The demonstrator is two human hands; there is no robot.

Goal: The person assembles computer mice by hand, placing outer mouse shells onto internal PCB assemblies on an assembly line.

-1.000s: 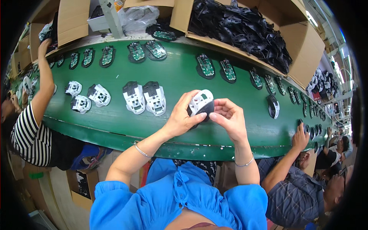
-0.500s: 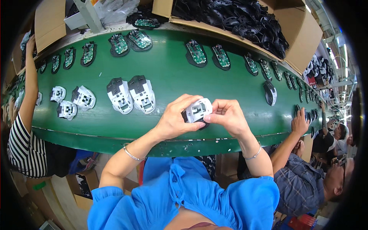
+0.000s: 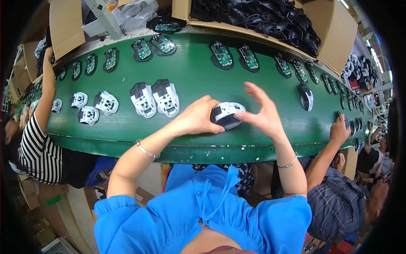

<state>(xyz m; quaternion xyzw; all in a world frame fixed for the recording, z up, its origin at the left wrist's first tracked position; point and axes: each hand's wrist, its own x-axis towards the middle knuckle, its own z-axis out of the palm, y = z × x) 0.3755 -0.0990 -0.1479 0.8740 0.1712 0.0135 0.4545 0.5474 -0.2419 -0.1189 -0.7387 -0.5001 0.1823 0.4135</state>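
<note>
A worker in a loose blue top [image 3: 169, 211], a thin bracelet [image 3: 145, 149] on the left wrist and another on the right, leans in at a long green work surface [image 3: 203, 86]. The left hand [image 3: 195, 117] grasps a black-and-white computer mouse shell [image 3: 228, 122] by its left side, fingers behind and thumb along the near edge, in front of the worker's body; whether the shell touches the surface below cannot be told. The right hand [image 3: 265, 113], slightly blurred, is spread wide, fingers raised and clasping nothing, its thumb tip at the shell's right end, though contact there is unclear. To the left, two white shells with dark ends [image 3: 144, 101] lie side by side, and beyond them sits a cluster of white shells [image 3: 105, 103]. A lone black-and-white mouse [image 3: 305, 97] rests to the right. At the flanks, a co-worker in a striped shirt [image 3: 39, 148] reaches across the surface, while another in a plaid shirt [image 3: 334, 207] has a hand on small dark pieces. Farther back, green circuit boards [image 3: 222, 55] on dark bases line the far side, below an open cardboard box [image 3: 334, 38] heaped with black parts [image 3: 253, 21].
</note>
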